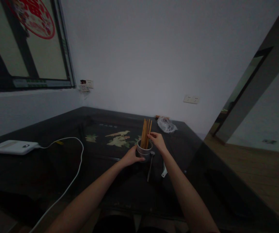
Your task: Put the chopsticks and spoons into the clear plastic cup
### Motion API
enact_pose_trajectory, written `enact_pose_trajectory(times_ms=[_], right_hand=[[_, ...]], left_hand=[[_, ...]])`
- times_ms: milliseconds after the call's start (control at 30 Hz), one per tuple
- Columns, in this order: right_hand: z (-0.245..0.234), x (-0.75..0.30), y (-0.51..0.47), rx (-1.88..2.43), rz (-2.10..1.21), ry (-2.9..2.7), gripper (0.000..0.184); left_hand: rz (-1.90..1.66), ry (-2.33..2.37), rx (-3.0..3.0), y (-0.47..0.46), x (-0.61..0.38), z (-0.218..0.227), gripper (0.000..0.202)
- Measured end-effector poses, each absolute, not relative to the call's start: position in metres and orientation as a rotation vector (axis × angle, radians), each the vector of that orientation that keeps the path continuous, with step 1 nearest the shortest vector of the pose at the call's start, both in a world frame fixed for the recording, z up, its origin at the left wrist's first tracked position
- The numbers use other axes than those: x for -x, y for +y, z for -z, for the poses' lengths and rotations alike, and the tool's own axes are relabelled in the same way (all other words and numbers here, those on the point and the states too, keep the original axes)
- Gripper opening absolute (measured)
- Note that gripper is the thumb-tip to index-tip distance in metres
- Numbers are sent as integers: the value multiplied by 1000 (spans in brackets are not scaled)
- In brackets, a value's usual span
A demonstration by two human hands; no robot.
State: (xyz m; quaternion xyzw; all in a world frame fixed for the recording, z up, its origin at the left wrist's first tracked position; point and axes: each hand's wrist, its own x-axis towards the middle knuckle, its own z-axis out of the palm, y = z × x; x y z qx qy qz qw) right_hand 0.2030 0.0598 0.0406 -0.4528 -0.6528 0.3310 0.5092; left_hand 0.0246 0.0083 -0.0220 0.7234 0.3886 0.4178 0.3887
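A round grey cup (144,154) stands on the dark table with a bundle of wooden chopsticks (145,134) upright in it. My left hand (130,156) is wrapped round the cup's left side, thumb across its front. At the right of the bundle, my right hand (157,139) pinches a chopstick between thumb and fingertips. Just right of the cup lies a metal spoon (150,166), its bowl end toward the far side. A white-handled utensil (164,171) rests beside my right forearm, which partly covers it.
A white power bank (14,147) with a white cable (81,158) lies at the left on the table (100,174). Near the back wall is a crumpled clear plastic bag (166,125). A dark flat object (228,192) lies at the right.
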Motion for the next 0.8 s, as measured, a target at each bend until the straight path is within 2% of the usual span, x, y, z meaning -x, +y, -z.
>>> enact_pose_trajectory(times_ms=[367, 600, 800], right_hand=[[-40, -244, 26, 1093, -831, -1543, 43], [-22, -283, -6, 1125, -830, -1351, 43], [-9, -294, -4, 1226, -734, -1357, 35]], left_hand=[[-1051, 987, -1861, 4, -24, 17, 87], [-1020, 963, -1788, 3, -24, 16, 87], [-1033, 1001, -1771, 7, -23, 20, 89]])
